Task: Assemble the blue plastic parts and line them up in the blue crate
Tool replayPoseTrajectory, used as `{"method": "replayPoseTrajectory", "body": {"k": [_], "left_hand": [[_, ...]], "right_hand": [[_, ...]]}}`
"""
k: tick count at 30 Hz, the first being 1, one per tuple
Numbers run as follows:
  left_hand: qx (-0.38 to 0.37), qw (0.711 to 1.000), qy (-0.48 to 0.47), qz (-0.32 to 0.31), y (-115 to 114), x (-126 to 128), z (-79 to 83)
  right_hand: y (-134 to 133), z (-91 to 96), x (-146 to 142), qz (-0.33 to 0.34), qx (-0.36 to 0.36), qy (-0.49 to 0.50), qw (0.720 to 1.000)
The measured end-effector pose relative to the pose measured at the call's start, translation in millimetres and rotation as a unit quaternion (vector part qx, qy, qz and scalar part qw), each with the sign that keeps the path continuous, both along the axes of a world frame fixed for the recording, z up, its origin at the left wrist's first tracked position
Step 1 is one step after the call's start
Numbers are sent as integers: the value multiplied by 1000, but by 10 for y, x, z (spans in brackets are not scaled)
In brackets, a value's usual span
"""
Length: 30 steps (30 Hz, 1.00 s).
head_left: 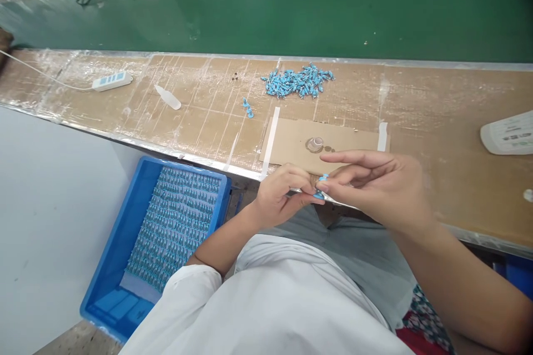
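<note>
Both hands meet at the bench's front edge around a small blue piece with a round base point(318, 196). My left hand point(285, 191) pinches it from the left between thumb and fingers. From the right, the thumb and a finger of my right hand point(375, 183) close on its upper part, with the index finger stretched out above. The fingers partly hide the piece. Just beyond the hands, a small round clear dish point(315, 144) sits on a cardboard sheet point(287, 141) taped to the bench. A heap of similar blue pieces point(297, 82) lies farther back.
A few blue pieces point(248, 108) stand left of the heap. Farther left are a white squeeze bottle point(167, 97) and a power strip point(111, 81). A large white bottle point(508, 134) lies at right. Below left, a blue crate point(94, 283) holds rows of pieces. Behind runs a green belt point(316, 11).
</note>
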<state>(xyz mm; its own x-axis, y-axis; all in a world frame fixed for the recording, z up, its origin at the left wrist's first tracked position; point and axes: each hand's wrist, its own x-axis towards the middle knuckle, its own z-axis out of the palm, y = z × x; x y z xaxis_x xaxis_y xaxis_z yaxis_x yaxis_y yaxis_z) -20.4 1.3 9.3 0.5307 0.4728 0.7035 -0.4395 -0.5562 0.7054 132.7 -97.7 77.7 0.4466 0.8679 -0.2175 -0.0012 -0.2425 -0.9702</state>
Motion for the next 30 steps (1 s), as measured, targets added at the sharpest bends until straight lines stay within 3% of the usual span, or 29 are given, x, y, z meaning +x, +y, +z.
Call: {"method": "replayPoseTrajectory", "body": {"k": [7,15,24,30], "left_hand": [[57,998,32,17,5,-45,22],[3,999,48,15,-28,-11,-42],[126,981,87,116,38,-137,-3],[138,983,51,113,36,-124,-17]], "right_hand": [[-18,75,-67,10,-19,-26,999],[16,-112,27,29,-36,4,999],[52,65,-96,-1,-53,-22,998],[43,100,-148,-2,-49,-45,998]]}}
